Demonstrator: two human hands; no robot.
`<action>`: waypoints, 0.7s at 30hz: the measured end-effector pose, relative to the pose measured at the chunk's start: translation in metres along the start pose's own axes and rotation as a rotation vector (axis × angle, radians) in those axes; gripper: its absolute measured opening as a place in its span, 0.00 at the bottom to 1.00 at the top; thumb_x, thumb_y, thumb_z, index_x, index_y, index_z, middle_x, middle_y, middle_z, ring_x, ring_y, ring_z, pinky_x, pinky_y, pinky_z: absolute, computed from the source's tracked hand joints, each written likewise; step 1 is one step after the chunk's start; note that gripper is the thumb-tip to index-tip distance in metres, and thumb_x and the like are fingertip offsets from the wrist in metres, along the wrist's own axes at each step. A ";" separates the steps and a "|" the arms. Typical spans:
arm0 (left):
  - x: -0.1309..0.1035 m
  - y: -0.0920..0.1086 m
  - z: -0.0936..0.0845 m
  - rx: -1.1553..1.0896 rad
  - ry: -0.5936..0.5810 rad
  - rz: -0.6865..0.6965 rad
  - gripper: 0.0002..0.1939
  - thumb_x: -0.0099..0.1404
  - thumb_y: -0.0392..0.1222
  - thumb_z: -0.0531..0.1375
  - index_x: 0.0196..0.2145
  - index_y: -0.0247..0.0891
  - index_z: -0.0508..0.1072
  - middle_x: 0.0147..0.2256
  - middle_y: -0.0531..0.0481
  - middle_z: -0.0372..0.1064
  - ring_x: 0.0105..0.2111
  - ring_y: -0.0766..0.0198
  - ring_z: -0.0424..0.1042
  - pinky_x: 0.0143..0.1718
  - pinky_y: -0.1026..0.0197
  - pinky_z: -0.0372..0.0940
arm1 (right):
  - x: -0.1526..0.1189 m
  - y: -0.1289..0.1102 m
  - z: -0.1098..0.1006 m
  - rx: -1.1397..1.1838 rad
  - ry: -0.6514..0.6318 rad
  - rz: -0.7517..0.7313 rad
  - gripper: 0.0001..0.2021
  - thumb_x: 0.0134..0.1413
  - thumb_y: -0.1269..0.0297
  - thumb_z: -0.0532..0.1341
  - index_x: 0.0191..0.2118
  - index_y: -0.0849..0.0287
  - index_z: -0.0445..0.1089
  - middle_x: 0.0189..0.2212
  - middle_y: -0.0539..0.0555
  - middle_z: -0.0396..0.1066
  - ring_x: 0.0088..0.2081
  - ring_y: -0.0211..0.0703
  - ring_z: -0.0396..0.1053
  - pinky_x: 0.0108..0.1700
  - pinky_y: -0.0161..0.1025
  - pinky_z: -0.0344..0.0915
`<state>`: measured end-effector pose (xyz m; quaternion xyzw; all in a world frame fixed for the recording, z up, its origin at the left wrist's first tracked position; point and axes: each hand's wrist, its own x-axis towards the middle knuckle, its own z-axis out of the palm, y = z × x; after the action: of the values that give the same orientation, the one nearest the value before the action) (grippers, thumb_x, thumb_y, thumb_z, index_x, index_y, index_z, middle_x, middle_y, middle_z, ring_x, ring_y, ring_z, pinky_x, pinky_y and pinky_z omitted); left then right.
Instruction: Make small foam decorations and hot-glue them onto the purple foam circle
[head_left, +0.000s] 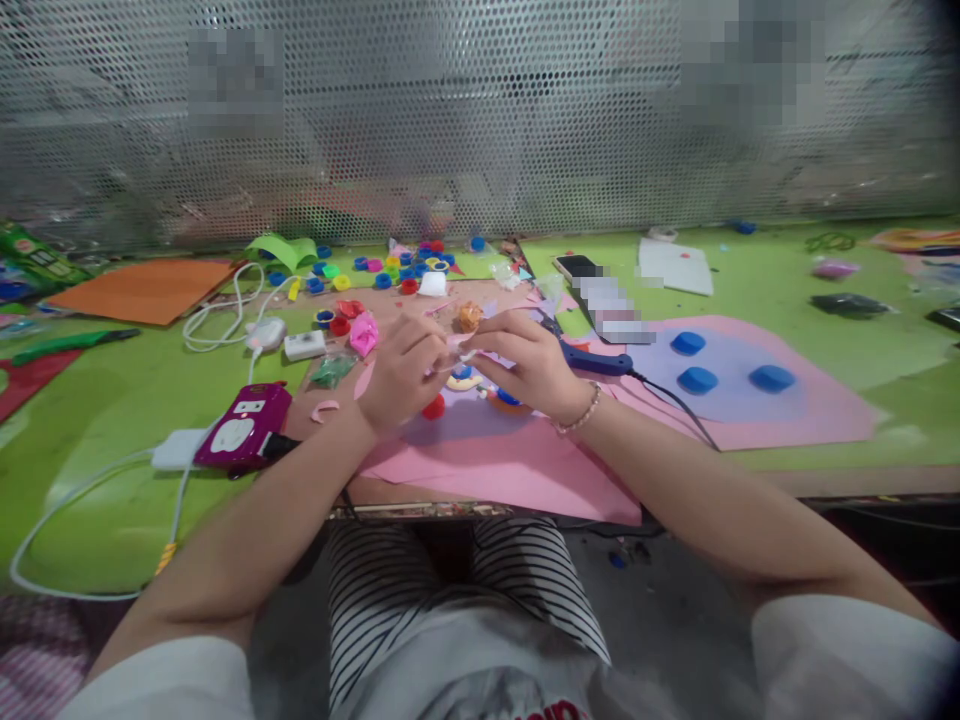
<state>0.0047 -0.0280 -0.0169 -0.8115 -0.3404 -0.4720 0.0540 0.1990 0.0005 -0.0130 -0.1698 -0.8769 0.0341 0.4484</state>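
Note:
My left hand (409, 365) and my right hand (531, 362) meet over the middle of the table, both with fingers pinched. Between the fingertips is a small whitish piece (466, 356), too small and blurred to name. Just below them, a purple paper piece (457, 428) lies on pink paper (517, 475). On the purple paper are a red round piece (433, 407), a blue cap (462, 372) and a blue and orange piece (511, 399), partly covered by my right hand. Beyond the fingers sits a crumpled orange-brown ball (470, 316).
Right of my hands lie a blue corded tool (600, 361), a phone (600, 300) and a purple paper (731, 385) with blue caps (697, 379). To the left is a magenta power strip (244, 428) with white cables. Many coloured caps (382, 281) are scattered behind, before a perforated metal screen (480, 130).

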 end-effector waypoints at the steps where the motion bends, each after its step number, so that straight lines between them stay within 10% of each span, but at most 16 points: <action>1: 0.001 0.003 -0.001 -0.048 -0.044 -0.056 0.16 0.58 0.41 0.63 0.20 0.40 0.59 0.29 0.50 0.66 0.33 0.62 0.64 0.39 0.58 0.62 | 0.000 -0.001 -0.001 0.011 -0.014 0.020 0.08 0.62 0.61 0.54 0.39 0.53 0.70 0.37 0.56 0.69 0.41 0.45 0.68 0.43 0.46 0.68; 15: 0.004 0.003 0.015 -0.627 0.004 -0.662 0.13 0.60 0.43 0.58 0.20 0.39 0.61 0.24 0.53 0.61 0.27 0.67 0.62 0.31 0.60 0.63 | 0.006 0.002 0.006 0.245 0.023 0.367 0.16 0.62 0.55 0.53 0.26 0.56 0.62 0.22 0.49 0.63 0.28 0.39 0.63 0.34 0.37 0.60; 21: 0.002 0.000 0.020 -0.753 0.029 -0.696 0.14 0.58 0.40 0.59 0.19 0.38 0.59 0.22 0.55 0.59 0.25 0.70 0.61 0.29 0.62 0.61 | 0.005 0.003 0.006 0.186 0.003 0.396 0.16 0.61 0.58 0.52 0.23 0.57 0.60 0.20 0.48 0.61 0.25 0.36 0.60 0.30 0.36 0.57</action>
<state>0.0195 -0.0190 -0.0266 -0.6068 -0.3959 -0.5632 -0.3973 0.1917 0.0053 -0.0130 -0.2968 -0.8187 0.2019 0.4481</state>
